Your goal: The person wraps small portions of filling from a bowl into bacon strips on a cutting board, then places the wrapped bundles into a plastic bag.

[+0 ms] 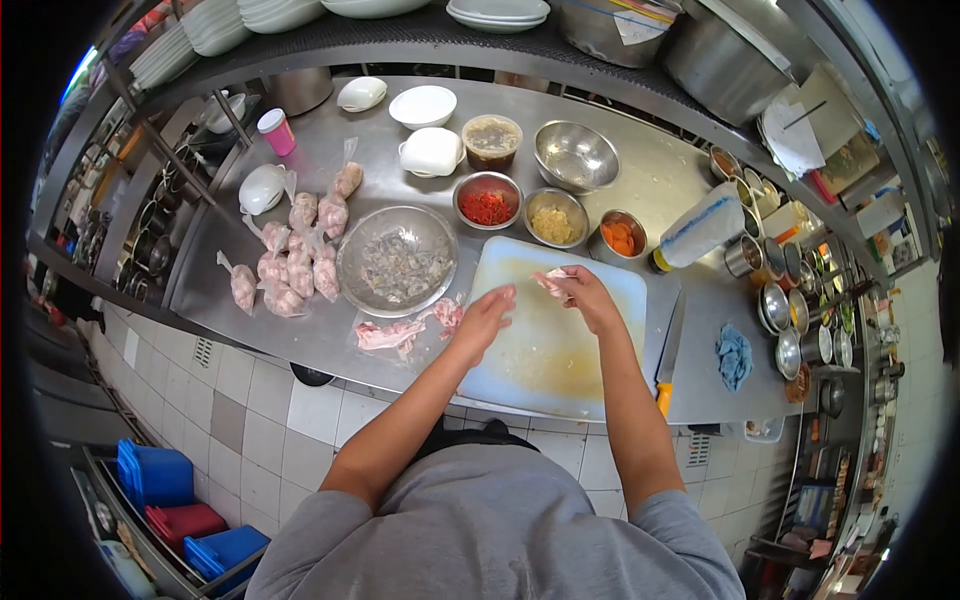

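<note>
My right hand (580,297) pinches a small piece of pale pink raw meat (549,284) above the white cutting board (560,340). My left hand (487,322) hovers over the board's left side, its fingers stretched out and slightly blurred, with nothing seen in them. Yellowish wet stains and small scraps mark the board. Left of it, more raw meat (390,335) lies on a sheet of clear plastic on the steel counter. Just behind that meat stands a metal bowl (397,260) holding greyish, wet-looking pieces I cannot name.
Several knotted bags of pink meat (290,262) lie at left. Behind the board are bowls of chopped red pepper-like pieces (488,207), minced yellowish bits (553,218) and orange slices (620,238). A yellow-handled knife (672,345) and blue cloth (733,357) lie at right. A shelf (400,40) overhangs the back.
</note>
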{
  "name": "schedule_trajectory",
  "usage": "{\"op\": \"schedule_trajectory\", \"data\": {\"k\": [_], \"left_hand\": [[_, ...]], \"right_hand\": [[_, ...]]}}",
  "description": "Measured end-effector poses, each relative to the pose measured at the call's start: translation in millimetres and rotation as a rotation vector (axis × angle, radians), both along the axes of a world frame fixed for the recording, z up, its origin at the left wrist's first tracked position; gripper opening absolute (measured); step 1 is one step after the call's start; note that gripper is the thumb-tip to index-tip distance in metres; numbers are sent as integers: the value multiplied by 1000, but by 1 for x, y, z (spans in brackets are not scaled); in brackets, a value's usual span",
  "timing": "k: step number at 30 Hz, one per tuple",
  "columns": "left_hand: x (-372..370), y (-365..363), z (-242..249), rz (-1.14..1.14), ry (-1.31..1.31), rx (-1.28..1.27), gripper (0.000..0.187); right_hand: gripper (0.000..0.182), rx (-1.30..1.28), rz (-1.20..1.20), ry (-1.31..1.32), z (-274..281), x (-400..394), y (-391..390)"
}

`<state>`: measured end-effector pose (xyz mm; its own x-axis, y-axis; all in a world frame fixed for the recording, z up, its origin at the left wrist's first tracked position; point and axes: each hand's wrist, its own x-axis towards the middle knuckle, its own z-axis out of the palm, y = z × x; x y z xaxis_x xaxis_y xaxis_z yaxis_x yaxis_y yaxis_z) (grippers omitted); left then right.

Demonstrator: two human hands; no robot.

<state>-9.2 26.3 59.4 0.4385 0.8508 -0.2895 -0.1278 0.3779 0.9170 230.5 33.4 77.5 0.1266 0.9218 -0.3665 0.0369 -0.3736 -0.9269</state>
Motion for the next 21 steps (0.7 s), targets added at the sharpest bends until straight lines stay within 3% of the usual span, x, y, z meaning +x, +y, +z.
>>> {"op": "schedule_trajectory", "data": {"k": [3,6,8,10,13,15,16,18,20,21], "left_hand": [[15,9,2,90,12,55,61],[28,4,7,-98,-159,-125,65],[31,-8,3,-206,-310,-312,63],[34,-26,8,-278,-310,-326,63],[43,-49,5,-357,-338,-408,55],[52,-62,-10,-469,-359,-429,41],[55,-69,-12,-535,-350,-442,41],[66,-82,-13,-643,-342,-447,27],[75,-84,-37,-785,-329,-415,24],[82,-91,-46,-854,-327,-378,22]], "right_hand": [[39,58,21,139,13,-34,-31],[23,97,-1,250,11,-63,-61],[22,110,-78,316,5,-75,-82],[20,139,-173,378,-4,-82,-105],[25,183,-375,194,-5,-85,-141],[27,318,-394,-591,13,-89,-171],[27,299,-457,-608,14,-89,-185],[32,402,-600,-1026,18,-85,-212],[39,365,-694,-957,29,-89,-242],[42,445,-618,-945,31,-93,-256]]}}
